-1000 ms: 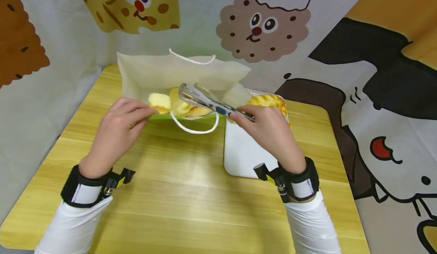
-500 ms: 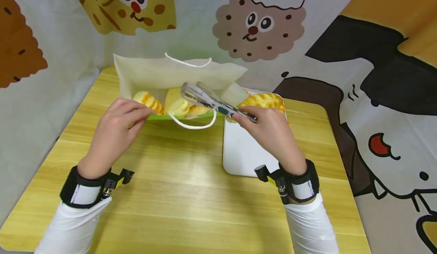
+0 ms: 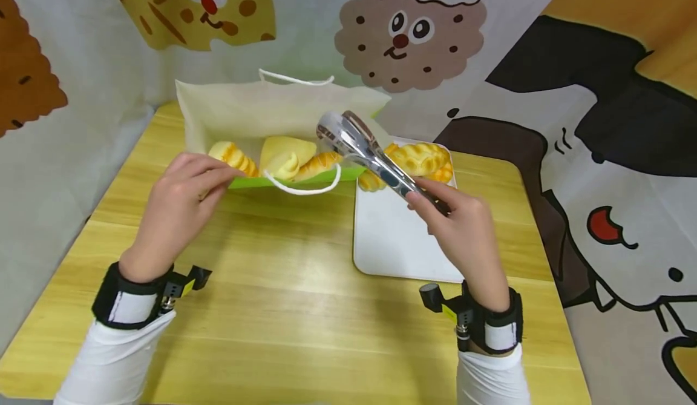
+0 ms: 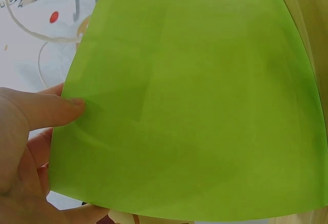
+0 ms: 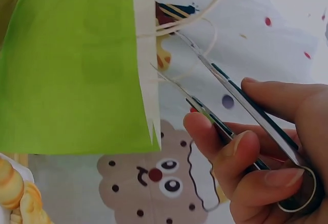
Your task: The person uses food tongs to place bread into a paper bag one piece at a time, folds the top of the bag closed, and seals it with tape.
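My left hand (image 3: 182, 208) pinches the near rim of a paper bag (image 3: 234, 105) between thumb and fingers; in the left wrist view its green side (image 4: 179, 106) fills the picture. Inside lie a ridged bread roll (image 3: 235, 157), a flat yellow bread slice (image 3: 272, 149) and a striped roll (image 3: 322, 163). My right hand (image 3: 463, 229) grips metal tongs (image 3: 392, 174) by their handles. Their tips are spread with nothing between them, over the bag's right end. In the right wrist view, the tongs' arms (image 5: 256, 116) stand apart beside the bag's mouth.
A white tray (image 3: 403, 241) stands right of the bag, with several breads (image 3: 423, 158) at its far end. White cord handles (image 3: 305, 190) hang from the bag's rims. Behind the wooden table (image 3: 283, 332) rises a cartoon-printed cloth (image 3: 305, 23).
The bread roll at the bag's left end has tipped over, showing its ridged side. My right hand has drawn the tongs up and right. My left hand keeps its hold on the rim.
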The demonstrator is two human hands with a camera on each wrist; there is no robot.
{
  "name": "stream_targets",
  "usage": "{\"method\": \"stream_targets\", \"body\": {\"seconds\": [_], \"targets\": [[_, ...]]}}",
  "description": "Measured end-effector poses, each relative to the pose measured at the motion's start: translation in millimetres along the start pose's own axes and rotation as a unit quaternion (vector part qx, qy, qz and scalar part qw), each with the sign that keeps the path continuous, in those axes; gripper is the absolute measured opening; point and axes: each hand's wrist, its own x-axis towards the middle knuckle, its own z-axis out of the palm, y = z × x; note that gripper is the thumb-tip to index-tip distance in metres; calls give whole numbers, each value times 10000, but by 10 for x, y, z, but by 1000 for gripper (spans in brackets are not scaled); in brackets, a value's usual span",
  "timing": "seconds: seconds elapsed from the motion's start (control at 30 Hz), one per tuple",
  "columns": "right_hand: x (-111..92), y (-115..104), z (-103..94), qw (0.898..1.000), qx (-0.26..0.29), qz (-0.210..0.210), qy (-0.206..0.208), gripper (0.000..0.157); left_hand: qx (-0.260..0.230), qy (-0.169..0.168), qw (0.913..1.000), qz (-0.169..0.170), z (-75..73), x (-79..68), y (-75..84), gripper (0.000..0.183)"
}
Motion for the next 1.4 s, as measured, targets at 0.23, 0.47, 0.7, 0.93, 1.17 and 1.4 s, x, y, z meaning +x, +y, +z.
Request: {"method": "stream_targets", "body": {"seconds": [0.23,0.47,0.7,0.93,1.17,1.4], "targets": [[-221,152,-56,9954,572,289,708,26,84,-55,9999,-18,9,27,6,22],[-422,314,-5,9736,1373,1151,1417,23,154,-9,9999,-5,7,9,15,22],[-544,497,12,9361,2265,1774,2022,26,138,-64,9999,50,40,17,27,22],[-604,680,47,9179,2472,2164,2226,29,164,-32,9999,-33,31,-62,49,22],[-603,875,151,9056,2608,2718,1950,35,217,39,9995,-223,3,-122,58,23],[-635,1091,344,9022,2288,3447,1219,43,122,65,9998,-117,44,-80,61,22]]}}
